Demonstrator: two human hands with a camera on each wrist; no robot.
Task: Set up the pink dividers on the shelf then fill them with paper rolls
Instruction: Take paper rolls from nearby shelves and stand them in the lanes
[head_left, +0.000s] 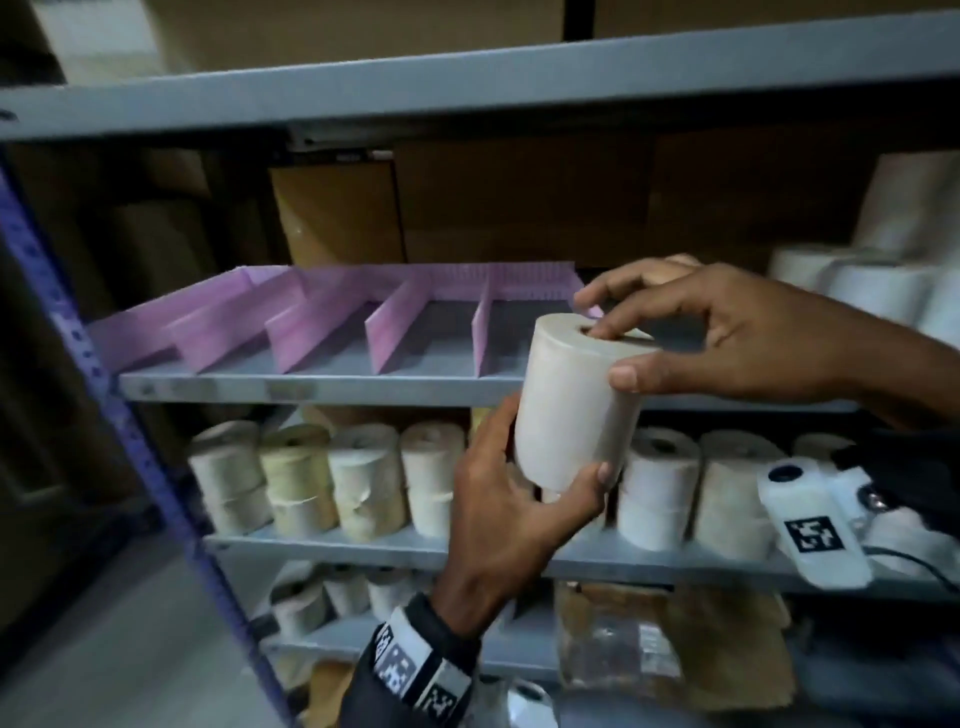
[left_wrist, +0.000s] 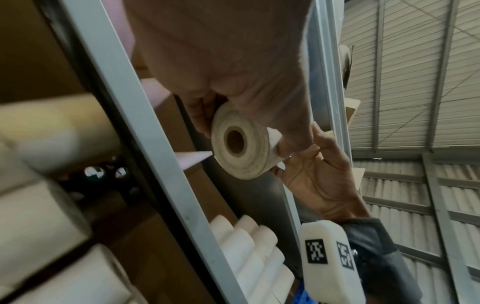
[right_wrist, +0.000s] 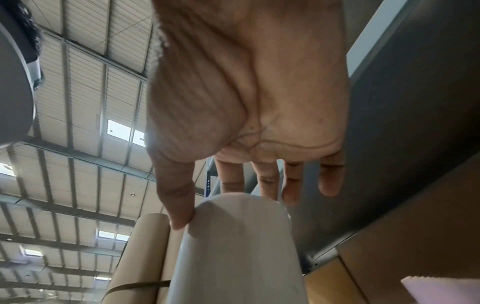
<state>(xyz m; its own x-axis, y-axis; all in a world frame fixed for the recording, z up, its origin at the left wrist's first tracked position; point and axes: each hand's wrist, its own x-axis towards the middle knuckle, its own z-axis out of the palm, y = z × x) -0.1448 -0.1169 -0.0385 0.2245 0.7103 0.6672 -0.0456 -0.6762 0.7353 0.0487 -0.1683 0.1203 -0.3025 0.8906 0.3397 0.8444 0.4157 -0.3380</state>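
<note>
Several pink dividers (head_left: 332, 322) stand in a row on the grey middle shelf (head_left: 311, 387), forming slots that hold nothing. Both hands hold one white paper roll (head_left: 574, 405) upright in front of the shelf's right part, near the rightmost divider. My left hand (head_left: 511, 488) grips its lower end from the left and below. My right hand (head_left: 727, 338) pinches its top, thumb on the side and fingertips at the core hole. The left wrist view shows the roll's end (left_wrist: 241, 142) and divider tips (left_wrist: 193, 158). The right wrist view shows the thumb (right_wrist: 179, 205) on the roll (right_wrist: 239, 246).
Rows of paper rolls (head_left: 363, 478) fill the shelf below. More white rolls (head_left: 878, 286) are stacked at the right of the middle shelf. Cardboard boxes (head_left: 337, 213) stand behind the dividers. A blue upright (head_left: 104, 395) bounds the left side, and the upper shelf beam (head_left: 467, 83) runs overhead.
</note>
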